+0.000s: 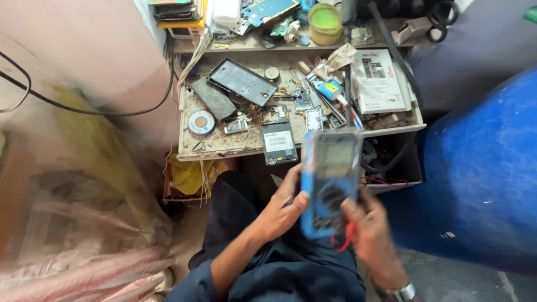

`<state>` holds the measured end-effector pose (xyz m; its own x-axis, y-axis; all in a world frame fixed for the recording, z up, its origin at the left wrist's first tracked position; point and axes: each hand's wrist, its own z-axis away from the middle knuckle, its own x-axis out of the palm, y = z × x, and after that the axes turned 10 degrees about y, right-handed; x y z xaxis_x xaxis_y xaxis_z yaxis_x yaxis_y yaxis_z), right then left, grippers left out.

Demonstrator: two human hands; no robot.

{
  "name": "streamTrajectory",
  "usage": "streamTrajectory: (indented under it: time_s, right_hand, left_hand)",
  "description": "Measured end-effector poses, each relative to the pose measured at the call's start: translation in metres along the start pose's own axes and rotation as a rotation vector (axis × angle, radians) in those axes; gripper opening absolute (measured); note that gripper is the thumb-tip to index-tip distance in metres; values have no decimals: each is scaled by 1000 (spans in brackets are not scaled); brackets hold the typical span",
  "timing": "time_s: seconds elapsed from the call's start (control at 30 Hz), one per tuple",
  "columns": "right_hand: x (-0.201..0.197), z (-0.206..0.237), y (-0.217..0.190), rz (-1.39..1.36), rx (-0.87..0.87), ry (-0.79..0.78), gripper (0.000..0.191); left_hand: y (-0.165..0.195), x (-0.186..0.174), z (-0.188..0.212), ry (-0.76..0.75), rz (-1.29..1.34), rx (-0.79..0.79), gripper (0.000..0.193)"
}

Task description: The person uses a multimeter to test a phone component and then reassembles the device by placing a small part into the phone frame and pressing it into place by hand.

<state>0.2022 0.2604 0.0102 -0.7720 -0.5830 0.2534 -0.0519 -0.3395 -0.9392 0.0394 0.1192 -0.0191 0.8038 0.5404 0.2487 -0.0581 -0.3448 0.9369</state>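
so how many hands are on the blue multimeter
2. The left hand grips the blue multimeter along its left edge; the right hand holds its lower right corner, by the red lead.

Person's own body, head view. Both forearms bare; dark navy sleeve (193, 278) ends near left elbow. Dark navy trousers (291, 268) cover the lap. Right wrist carries a silver metal wristwatch (404, 292) with link band. Left hand (284, 208) and right hand (370, 232) ungloved, no rings discernible.
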Motion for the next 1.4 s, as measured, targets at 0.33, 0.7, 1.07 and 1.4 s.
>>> streamTrajectory:
  time_s: [0.33, 0.7, 1.07, 1.4]
  right_hand:
    - [-17, -108, -109, -14, -355, 220, 20]
    - [-50, -207, -95, 336, -427, 268, 29]
    - [-54, -185, -98, 564, -863, 424, 26]
    - [-30, -23, 32, 1103, -131, -639, 72]
  left_hand:
    - [-13, 41, 18, -622, -113, -430, 62]
    - [53, -13, 63, -244, 104, -173, 41]
    - [76, 9, 32, -261, 160, -106, 46]
    - [118, 49, 8, -299, -277, 272, 51]
